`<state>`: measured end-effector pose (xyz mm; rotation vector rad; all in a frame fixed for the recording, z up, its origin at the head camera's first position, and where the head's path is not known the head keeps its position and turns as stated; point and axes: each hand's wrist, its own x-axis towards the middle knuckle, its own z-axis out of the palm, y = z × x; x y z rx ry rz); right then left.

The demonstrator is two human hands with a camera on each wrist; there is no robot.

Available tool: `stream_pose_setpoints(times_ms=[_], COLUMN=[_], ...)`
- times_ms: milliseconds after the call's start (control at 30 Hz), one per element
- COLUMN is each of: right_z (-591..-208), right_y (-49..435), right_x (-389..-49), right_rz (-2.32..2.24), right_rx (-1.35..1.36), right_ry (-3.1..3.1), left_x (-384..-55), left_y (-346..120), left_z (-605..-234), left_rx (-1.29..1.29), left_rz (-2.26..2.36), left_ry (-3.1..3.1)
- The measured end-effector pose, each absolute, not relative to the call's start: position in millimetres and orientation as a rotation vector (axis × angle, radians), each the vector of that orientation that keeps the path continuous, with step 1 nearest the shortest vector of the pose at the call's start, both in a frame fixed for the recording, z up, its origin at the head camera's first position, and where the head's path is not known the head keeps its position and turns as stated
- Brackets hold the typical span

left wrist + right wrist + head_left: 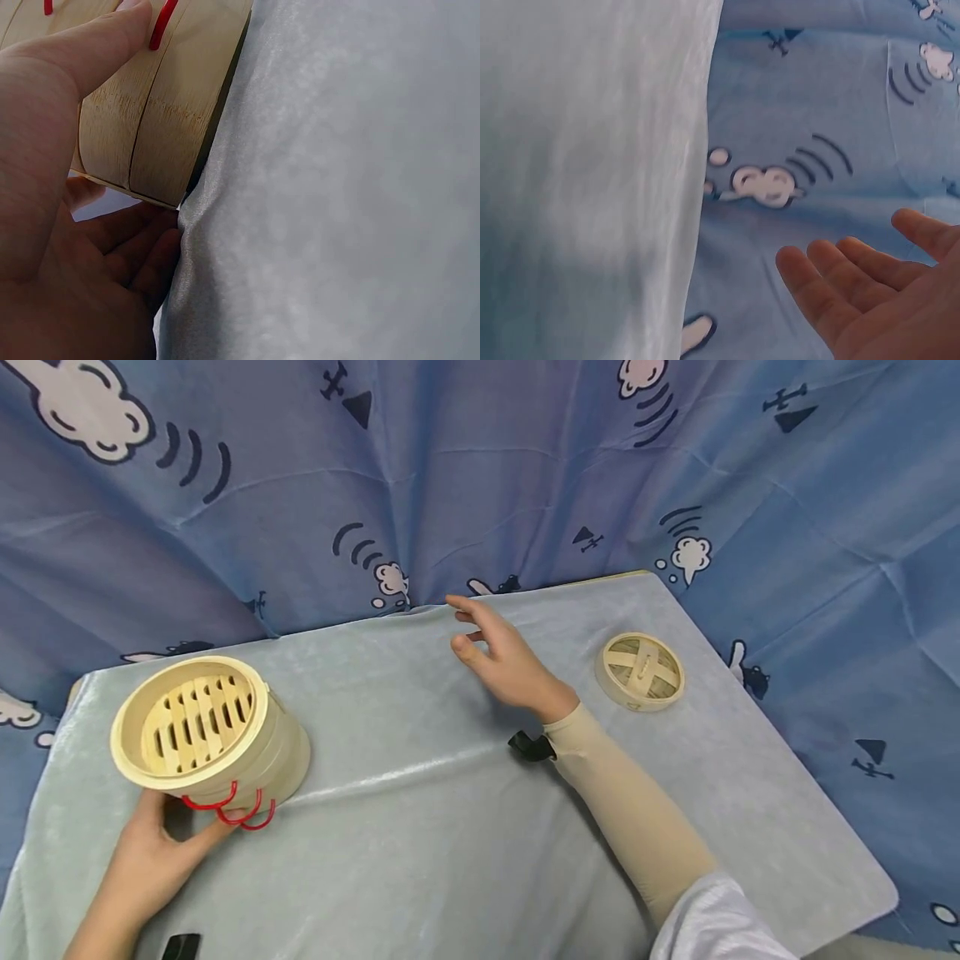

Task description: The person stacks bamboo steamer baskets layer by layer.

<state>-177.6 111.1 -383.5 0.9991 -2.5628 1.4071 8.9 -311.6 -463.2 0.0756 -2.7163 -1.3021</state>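
A stack of bamboo steamer baskets (277, 743) is at the left of the table, its slatted top tier facing up. Red loops (251, 817) hang on its near side. My left hand (153, 860) grips the stack low on that side; in the left wrist view the thumb lies along the bamboo wall (112, 135) near a red loop, and the other fingers reach round the lower edge. My right hand (506, 660) is over the middle of the table with fingers loosely extended, holding nothing. Right of it lies a round bamboo steamer lid (641, 672) with a crossed-strip top.
A pale grey-green cloth (420, 860) with a few creases covers the table. Behind and to the right hangs a blue patterned curtain (480, 468), close against the table's far edge. Black straps or mounts (531, 746) show at the wrists.
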Motion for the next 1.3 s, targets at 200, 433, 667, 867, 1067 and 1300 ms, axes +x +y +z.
stream_pose_setpoints(times_ms=[200,433,667,867,1067,1300], right_z=[-392.5,-393.8,-398.9,-403.6,-406.2,-409.7], right_y=[141.0,176.9,214.6,245.0,271.4,304.2], right_x=[-184.4,-187.1,-183.0,-181.8,-177.6,-171.0], right_rz=[1.376,1.312,1.282,1.160,1.031,0.974], right_rx=[0.928,0.813,0.710,0.627,0.536,0.457], right_ry=[-2.562,-2.559,-2.604,-2.634,-2.703,-2.759], left_x=[9.5,8.1,7.2,7.6,6.9,6.3], left_y=[-312.4,-311.9,-313.2,-313.6,-314.5,-314.2], left_z=[-462.9,-464.1,-465.1,-464.3,-463.3,-464.8], left_rx=[0.083,0.055,0.059,0.077,0.087,0.055], left_rz=[-1.306,-1.333,-1.317,-1.300,-1.303,-1.307], left_ry=[-2.715,-2.686,-2.692,-2.707,-2.714,-2.702])
